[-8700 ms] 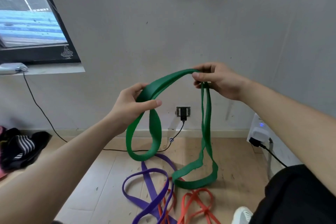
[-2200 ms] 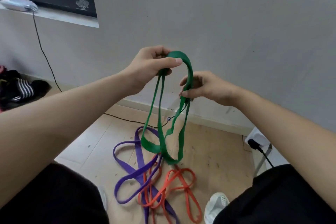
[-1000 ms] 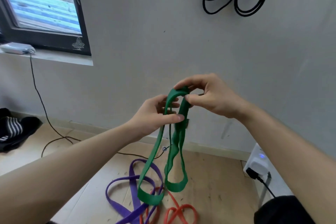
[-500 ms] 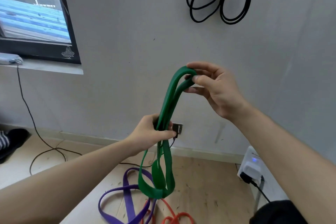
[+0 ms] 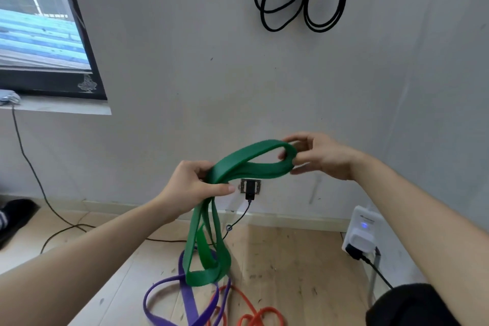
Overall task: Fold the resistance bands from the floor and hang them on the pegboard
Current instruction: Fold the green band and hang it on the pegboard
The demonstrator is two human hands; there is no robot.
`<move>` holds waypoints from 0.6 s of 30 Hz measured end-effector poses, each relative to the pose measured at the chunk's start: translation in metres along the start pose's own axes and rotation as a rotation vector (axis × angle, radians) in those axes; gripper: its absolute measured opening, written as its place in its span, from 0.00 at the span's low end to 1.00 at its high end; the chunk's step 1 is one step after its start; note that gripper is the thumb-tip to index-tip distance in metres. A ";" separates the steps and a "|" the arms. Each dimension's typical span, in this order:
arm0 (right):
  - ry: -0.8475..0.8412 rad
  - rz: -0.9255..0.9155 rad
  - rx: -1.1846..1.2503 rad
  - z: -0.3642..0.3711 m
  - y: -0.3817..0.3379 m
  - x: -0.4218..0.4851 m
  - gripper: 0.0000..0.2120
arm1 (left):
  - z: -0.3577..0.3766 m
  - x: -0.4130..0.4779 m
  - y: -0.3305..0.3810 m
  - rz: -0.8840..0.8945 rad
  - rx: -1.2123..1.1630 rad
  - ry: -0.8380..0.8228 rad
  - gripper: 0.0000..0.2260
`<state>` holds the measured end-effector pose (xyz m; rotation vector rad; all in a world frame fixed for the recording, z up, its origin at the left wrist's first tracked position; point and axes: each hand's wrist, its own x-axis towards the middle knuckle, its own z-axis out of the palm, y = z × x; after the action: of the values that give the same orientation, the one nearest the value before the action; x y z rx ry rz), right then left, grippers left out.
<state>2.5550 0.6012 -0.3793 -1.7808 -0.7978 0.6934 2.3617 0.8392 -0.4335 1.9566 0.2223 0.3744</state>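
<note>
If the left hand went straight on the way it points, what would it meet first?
Past the green band that it grips, the left hand points at the plug in the socket. Nothing else shows in between, though the depth to it is unclear.

My left hand (image 5: 190, 188) grips the gathered strands of the green resistance band (image 5: 238, 160), and my right hand (image 5: 322, 156) pinches its upper loop out to the right. The rest hangs in loops over the purple band (image 5: 188, 299) and orange band (image 5: 267, 310) on the wooden floor (image 5: 291, 272). Black bands (image 5: 321, 28) hang on the wall.
</note>
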 end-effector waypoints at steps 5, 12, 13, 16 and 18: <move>-0.215 0.100 -0.539 0.007 0.005 -0.001 0.29 | -0.001 -0.002 0.007 0.031 0.007 -0.043 0.11; -0.206 -0.206 -0.577 0.077 -0.016 0.003 0.45 | -0.001 -0.005 0.014 0.100 0.061 -0.130 0.10; -0.214 -0.230 -0.585 0.087 -0.013 0.006 0.43 | -0.001 -0.005 0.014 0.101 0.048 -0.133 0.10; -0.202 -0.306 -0.585 0.103 -0.008 0.010 0.25 | -0.003 -0.007 0.013 0.106 0.050 -0.129 0.10; -0.189 -0.307 -0.589 0.100 -0.013 0.009 0.15 | -0.004 -0.008 0.013 0.095 0.072 -0.130 0.10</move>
<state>2.4815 0.6687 -0.3990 -2.0570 -1.4847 0.4482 2.3525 0.8346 -0.4217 2.0587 0.0600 0.3027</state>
